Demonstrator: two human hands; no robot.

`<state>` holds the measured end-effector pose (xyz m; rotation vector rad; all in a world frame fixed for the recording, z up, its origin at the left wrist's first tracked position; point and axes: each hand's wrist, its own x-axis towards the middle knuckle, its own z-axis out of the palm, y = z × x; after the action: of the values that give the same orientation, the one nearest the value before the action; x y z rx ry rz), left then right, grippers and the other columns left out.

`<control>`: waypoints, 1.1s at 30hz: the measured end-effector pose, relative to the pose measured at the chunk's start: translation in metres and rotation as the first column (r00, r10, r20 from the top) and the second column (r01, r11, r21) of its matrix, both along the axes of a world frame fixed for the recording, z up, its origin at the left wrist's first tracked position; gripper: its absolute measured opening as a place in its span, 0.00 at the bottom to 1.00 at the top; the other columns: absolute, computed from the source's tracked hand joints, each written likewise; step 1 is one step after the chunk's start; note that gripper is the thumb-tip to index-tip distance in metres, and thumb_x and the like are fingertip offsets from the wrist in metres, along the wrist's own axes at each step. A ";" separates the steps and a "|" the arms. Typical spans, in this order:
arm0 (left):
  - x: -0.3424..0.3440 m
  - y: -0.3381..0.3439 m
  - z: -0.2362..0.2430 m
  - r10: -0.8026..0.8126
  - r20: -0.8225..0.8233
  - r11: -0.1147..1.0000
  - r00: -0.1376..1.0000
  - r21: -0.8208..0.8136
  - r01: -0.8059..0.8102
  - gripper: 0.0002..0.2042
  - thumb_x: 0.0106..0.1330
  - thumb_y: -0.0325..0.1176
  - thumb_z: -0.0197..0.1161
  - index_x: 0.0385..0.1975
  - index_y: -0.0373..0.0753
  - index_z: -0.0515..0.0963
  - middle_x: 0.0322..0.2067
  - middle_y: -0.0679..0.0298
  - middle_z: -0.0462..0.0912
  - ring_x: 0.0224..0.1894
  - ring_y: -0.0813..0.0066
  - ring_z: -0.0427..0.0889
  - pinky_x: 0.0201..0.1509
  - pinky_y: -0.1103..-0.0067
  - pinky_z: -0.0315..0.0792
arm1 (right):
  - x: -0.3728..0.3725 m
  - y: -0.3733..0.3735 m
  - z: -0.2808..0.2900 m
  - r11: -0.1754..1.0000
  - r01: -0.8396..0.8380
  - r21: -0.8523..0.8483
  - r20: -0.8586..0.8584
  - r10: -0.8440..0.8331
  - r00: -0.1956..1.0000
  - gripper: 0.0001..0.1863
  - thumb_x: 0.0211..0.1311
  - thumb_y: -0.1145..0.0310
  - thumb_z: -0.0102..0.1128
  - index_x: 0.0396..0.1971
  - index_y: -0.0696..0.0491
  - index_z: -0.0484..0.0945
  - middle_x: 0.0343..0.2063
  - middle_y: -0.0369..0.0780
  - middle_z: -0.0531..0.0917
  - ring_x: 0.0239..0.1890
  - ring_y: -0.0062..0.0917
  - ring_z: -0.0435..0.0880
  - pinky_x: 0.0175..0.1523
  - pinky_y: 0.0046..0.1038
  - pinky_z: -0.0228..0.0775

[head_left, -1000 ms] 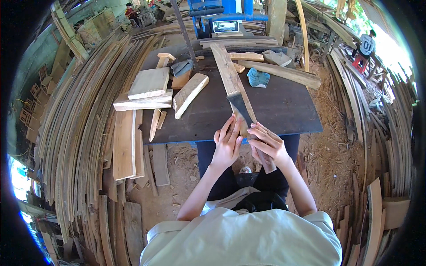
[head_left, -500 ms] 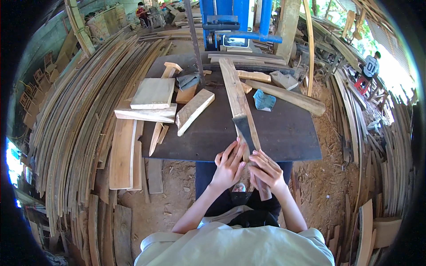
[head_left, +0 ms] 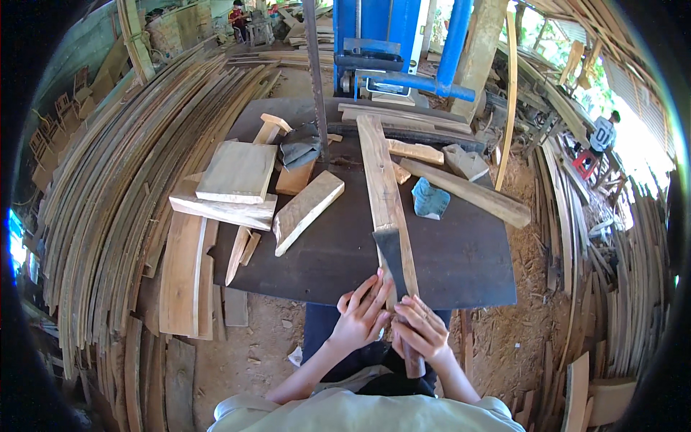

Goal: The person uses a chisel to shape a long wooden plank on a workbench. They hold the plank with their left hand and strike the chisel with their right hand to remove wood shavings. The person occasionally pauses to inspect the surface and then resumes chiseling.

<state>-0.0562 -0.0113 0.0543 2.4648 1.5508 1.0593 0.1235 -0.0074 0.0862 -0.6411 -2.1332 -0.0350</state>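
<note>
"Where's the dark-bladed tool [head_left: 391,252], and which way does it point?"
"Over the near part of one long board [head_left: 381,173], by the near edge of the surface [head_left: 461,248]. Blade away from the person, slightly leftward; its long axis runs nearly along the board."
"The fingers?"
"The right hand's [head_left: 421,331] wrap the wooden handle [head_left: 414,361]; the left hand's [head_left: 361,315] bend beside the blade, and I can't tell whether they grasp anything."
"Counts around it?"
"One blue cloth [head_left: 430,198] rightward, two stacked blocks [head_left: 237,173] leftward."
"Obstructions?"
"One upright dark band [head_left: 315,79] left of the board's far end; a blue machine [head_left: 396,25] beyond."
</note>
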 end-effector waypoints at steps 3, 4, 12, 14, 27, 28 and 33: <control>0.002 0.002 -0.001 -0.009 0.034 1.000 0.999 0.005 0.009 0.27 0.68 0.42 0.53 0.65 0.38 0.64 0.64 0.57 0.67 0.65 0.69 0.64 0.57 0.75 0.54 | 0.002 0.001 0.002 1.000 0.009 0.010 0.011 -0.009 1.000 0.07 0.48 0.74 0.65 0.30 0.55 0.82 0.43 0.47 0.83 0.49 0.41 0.83 0.57 0.42 0.76; 0.000 0.000 -0.002 -0.010 0.030 1.000 0.999 -0.001 0.010 0.27 0.68 0.42 0.53 0.65 0.38 0.65 0.64 0.57 0.67 0.64 0.69 0.65 0.57 0.75 0.55 | 0.001 0.001 0.001 1.000 0.003 0.003 0.005 -0.003 1.000 0.06 0.49 0.74 0.64 0.30 0.54 0.82 0.42 0.46 0.83 0.49 0.40 0.83 0.57 0.42 0.76; 0.006 0.001 -0.011 0.098 0.011 0.993 0.995 0.066 -0.099 0.31 0.60 0.56 0.60 0.59 0.42 0.74 0.58 0.62 0.76 0.60 0.74 0.70 0.55 0.77 0.57 | 0.013 0.013 0.005 0.983 -0.095 -0.154 -0.146 0.073 0.987 0.09 0.49 0.77 0.61 0.31 0.51 0.83 0.34 0.40 0.86 0.44 0.34 0.86 0.56 0.43 0.73; 0.007 0.004 -0.010 0.122 0.013 0.987 0.992 0.104 -0.123 0.30 0.59 0.60 0.60 0.55 0.45 0.77 0.55 0.64 0.79 0.58 0.77 0.72 0.57 0.78 0.55 | 0.014 0.017 0.008 0.934 -0.263 -0.241 -0.295 0.187 0.937 0.06 0.48 0.78 0.64 0.28 0.53 0.83 0.30 0.40 0.84 0.37 0.32 0.85 0.52 0.44 0.75; 0.016 0.017 -0.032 0.229 0.048 0.904 0.972 0.361 -0.230 0.24 0.66 0.61 0.48 0.45 0.50 0.82 0.48 0.66 0.84 0.39 0.83 0.82 0.53 0.81 0.54 | -0.001 0.041 0.037 0.770 -0.621 -0.149 -0.289 0.566 0.772 0.07 0.47 0.80 0.59 0.14 0.58 0.72 0.17 0.40 0.76 0.26 0.33 0.80 0.42 0.39 0.79; 0.017 0.018 -0.032 0.230 0.050 0.901 0.972 0.367 -0.232 0.24 0.66 0.61 0.48 0.45 0.50 0.82 0.48 0.66 0.84 0.40 0.83 0.82 0.53 0.81 0.54 | 0.000 0.041 0.039 0.764 -0.626 -0.152 -0.285 0.573 0.768 0.07 0.47 0.80 0.58 0.14 0.58 0.72 0.17 0.39 0.76 0.26 0.33 0.80 0.42 0.39 0.79; 0.017 0.018 -0.032 0.218 0.065 0.889 0.974 0.399 -0.225 0.24 0.67 0.61 0.47 0.45 0.50 0.82 0.48 0.64 0.84 0.42 0.83 0.81 0.54 0.80 0.53 | -0.003 0.037 0.040 0.768 -0.614 -0.184 -0.312 0.546 0.777 0.07 0.45 0.81 0.58 0.14 0.58 0.71 0.17 0.39 0.75 0.25 0.32 0.80 0.41 0.39 0.79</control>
<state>-0.0395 0.0072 0.0222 2.5494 1.7995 1.5822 0.1203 0.0301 0.1264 -0.0889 -2.0217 0.6689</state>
